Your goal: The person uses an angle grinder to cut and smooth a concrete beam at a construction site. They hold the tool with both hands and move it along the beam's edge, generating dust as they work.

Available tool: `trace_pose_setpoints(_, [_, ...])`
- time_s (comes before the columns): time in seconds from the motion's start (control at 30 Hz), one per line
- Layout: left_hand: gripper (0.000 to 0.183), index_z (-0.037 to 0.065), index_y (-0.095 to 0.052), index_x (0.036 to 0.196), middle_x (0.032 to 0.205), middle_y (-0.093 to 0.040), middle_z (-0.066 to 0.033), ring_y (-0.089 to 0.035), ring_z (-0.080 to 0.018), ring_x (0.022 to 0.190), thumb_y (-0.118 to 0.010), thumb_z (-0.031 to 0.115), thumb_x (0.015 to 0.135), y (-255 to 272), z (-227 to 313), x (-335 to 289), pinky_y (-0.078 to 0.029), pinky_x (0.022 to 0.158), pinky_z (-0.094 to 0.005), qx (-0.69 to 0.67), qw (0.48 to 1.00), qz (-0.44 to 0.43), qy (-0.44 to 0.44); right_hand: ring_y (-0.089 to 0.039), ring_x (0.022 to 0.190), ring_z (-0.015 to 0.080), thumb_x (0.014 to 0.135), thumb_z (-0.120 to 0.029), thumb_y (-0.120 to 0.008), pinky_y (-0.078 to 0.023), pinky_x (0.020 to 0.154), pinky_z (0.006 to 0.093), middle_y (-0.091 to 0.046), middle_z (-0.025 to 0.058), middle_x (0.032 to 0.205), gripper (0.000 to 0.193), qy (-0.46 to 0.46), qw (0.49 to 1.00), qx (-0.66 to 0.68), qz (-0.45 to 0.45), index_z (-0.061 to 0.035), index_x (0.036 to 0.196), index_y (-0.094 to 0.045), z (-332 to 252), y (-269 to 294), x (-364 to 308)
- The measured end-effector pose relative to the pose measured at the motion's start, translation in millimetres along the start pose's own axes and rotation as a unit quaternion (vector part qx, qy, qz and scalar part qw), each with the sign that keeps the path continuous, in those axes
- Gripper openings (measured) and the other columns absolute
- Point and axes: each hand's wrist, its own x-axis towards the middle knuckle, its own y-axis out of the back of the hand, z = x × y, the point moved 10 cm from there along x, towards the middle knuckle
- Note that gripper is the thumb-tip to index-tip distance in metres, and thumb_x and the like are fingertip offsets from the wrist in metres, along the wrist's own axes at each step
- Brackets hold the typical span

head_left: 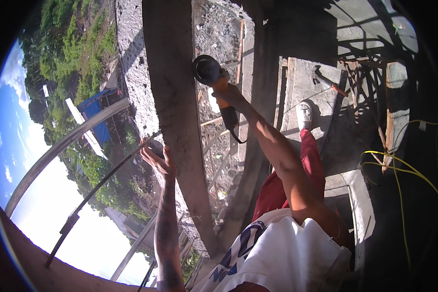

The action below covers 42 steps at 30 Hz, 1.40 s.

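Note:
My right hand [232, 96] grips an angle grinder [221, 92] with an orange-yellow body, a black rear end and a dark round disc guard. The grinder's head is beside the grey concrete beam [173, 87], at its right edge; the cutting edge does not show clearly. On the beam's left side my left hand [159, 161] has its thumb and fingers apart. Its fingertips are at a thin dark metal rod [109, 175], which slants up to the beam's edge. Whether they press on the rod cannot be made out.
A hammer [330, 82] with an orange handle lies on a concrete slab [297, 80], by my white shoe [304, 113]. Yellow cable [404, 163] loops at the right. A thick curved pipe [68, 141] crosses the left, with open air and greenery beyond. Rubble [216, 44] lies below.

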Motion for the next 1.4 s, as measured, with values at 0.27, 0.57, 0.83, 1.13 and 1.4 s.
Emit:
trace_pose_setpoints(0.27, [0.09,-0.004,-0.031,0.15,0.148,-0.038,-0.0247,-0.033,-0.0408,0.139,-0.045,0.068,0.097,3,10,2,-0.024,0.116,-0.0558,0.005,1.0,-0.008,-0.001,-0.071,0.089,0.0185,0.072,-0.032,-0.088,-0.055,0.077,0.0333,-0.073,0.0113,0.098,0.054,0.016,1.0,0.0,-0.005,0.0017,0.11,-0.069,-10,2,2])
trace_pose_setpoints(0.57, [0.089,-0.004,-0.034,0.147,0.147,-0.04,-0.0246,-0.035,-0.041,0.138,-0.044,0.069,0.097,3,7,2,-0.024,0.115,-0.0555,0.015,1.0,-0.004,0.001,-0.069,0.072,0.0159,0.081,-0.016,-0.081,-0.056,0.064,0.0327,-0.07,0.0062,0.084,0.029,0.043,0.999,-0.024,0.015,-0.0008,0.101,-0.066,-28,6,-3])
trace_pose_setpoints(0.83, [0.091,-0.004,-0.034,0.148,0.146,-0.04,-0.0247,-0.036,-0.0404,0.137,-0.043,0.07,0.096,4,9,2,-0.026,0.114,-0.0547,0.01,1.0,0.002,0.001,-0.07,0.077,0.0145,0.084,-0.016,-0.076,-0.057,0.067,0.0315,-0.071,0.0058,0.09,0.029,0.048,0.998,0.029,-0.007,-0.0009,0.107,-0.067,-33,5,4])
trace_pose_setpoints(1.13, [0.091,-0.004,-0.034,0.149,0.147,-0.04,-0.0243,-0.036,-0.0402,0.138,-0.043,0.07,0.096,5,13,3,-0.025,0.114,-0.0553,0.008,1.0,0.004,0.001,-0.069,0.074,0.0154,0.084,-0.016,-0.078,-0.058,0.066,0.0316,-0.07,0.0053,0.09,0.032,0.126,0.99,-0.023,-0.05,-0.0015,0.109,-0.065,-48,1,13])
trace_pose_setpoints(1.4, [0.091,-0.004,-0.034,0.148,0.148,-0.04,-0.0244,-0.035,-0.04,0.139,-0.043,0.069,0.097,4,13,2,-0.023,0.115,-0.0558,0.005,1.0,-0.005,0.006,-0.068,0.078,0.013,0.084,-0.017,-0.08,-0.057,0.068,0.0314,-0.069,0.0039,0.089,0.034,0.051,0.997,0.058,-0.013,-0.0033,0.111,-0.065,-55,10,1])
